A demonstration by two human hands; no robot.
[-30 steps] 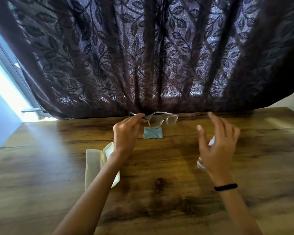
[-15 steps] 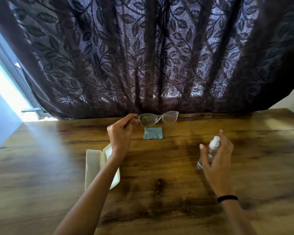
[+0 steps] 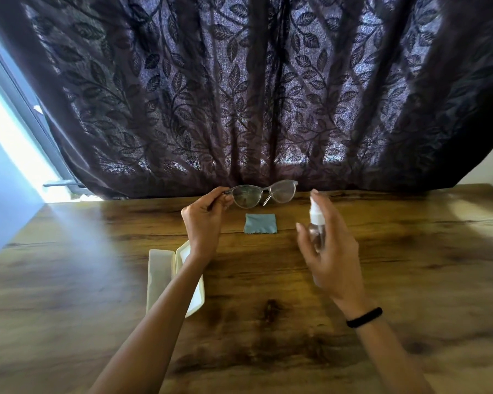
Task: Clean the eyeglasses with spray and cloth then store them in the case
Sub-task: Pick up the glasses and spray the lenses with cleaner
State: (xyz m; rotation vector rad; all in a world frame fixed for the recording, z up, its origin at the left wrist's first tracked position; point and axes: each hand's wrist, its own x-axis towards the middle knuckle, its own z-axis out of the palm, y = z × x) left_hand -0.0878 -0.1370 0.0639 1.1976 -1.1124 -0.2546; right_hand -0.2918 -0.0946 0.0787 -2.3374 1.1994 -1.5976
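Single head view, angled down, close over table (image 3: 410, 280).

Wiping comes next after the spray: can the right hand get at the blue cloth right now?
Probably not yet: the right hand grips the spray bottle, so it is occupied. The cloth itself lies uncovered on the table.

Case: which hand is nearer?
Left. The left hand, pinching the eyeglasses, is just past the far end of the open case, forearm crossing over it; the right hand, gripping the spray bottle, is well off to its right.
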